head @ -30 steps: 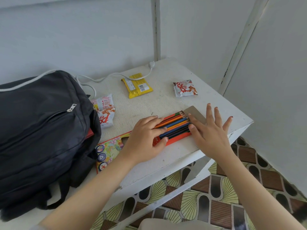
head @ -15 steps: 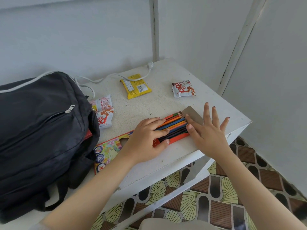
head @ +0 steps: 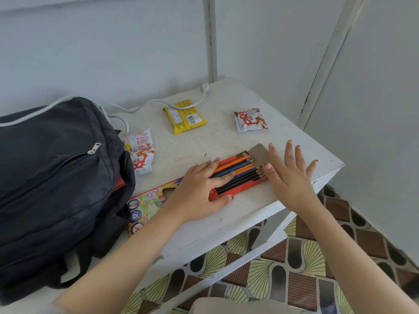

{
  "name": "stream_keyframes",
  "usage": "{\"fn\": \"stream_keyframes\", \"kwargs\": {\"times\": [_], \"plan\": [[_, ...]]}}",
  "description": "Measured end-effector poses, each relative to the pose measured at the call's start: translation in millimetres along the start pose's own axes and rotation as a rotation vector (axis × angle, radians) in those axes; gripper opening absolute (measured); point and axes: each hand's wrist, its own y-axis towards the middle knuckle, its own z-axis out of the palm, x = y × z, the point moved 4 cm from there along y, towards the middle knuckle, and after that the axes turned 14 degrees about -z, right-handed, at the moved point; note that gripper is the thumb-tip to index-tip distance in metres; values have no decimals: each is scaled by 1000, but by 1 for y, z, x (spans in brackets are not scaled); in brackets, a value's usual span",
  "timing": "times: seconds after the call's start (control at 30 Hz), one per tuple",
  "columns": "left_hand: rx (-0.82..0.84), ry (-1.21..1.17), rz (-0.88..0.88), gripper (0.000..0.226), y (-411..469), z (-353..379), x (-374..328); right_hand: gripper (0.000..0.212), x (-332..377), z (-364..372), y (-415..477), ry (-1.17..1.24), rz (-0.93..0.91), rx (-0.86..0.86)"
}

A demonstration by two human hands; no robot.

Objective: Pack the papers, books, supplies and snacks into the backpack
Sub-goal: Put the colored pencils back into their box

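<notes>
A black backpack (head: 52, 177) lies on the left of the white table (head: 226, 141). An open red tray of coloured pencils (head: 240, 172) sits near the table's front edge, with its colourful sleeve (head: 146, 206) to the left, partly under the backpack. My left hand (head: 201, 191) lies flat on the tray's left end, thumb on its front edge. My right hand (head: 288, 175) has spread fingers and its thumb touches the pencil tips beside the brown cardboard flap (head: 259, 152). A yellow snack pack (head: 184, 116) and two white-and-red snack bags (head: 250, 120) (head: 140, 150) lie further back.
A white cable (head: 145, 104) runs along the back of the table and over the backpack. Walls close in behind and to the right. A patterned tile floor (head: 294, 268) shows below the table's front edge.
My right hand has slid slightly left against the pencil tips. My left hand stays on the tray. The view has shifted a little.
</notes>
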Motion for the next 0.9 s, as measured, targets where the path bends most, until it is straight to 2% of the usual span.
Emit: {"fn": "stream_keyframes", "kwargs": {"times": [0.2,0.4,0.53,0.6,0.73,0.9], "plan": [[-23,-46,61,65,-3,-4,0,76,4,-8,0,131,-39,-134],[48,-45,146,75,-4,-8,4,70,9,-14,-4,231,-156,-123],[30,-35,183,76,-7,-13,9,35,0,-18,-4,232,-245,-106],[3,13,155,76,-9,-14,13,31,-6,-18,-2,219,-290,-68],[25,77,28,85,-18,-15,32,35,-7,-18,5,194,-354,58],[84,109,-51,94,-32,-17,48,45,-8,-10,9,133,-439,258]]}}
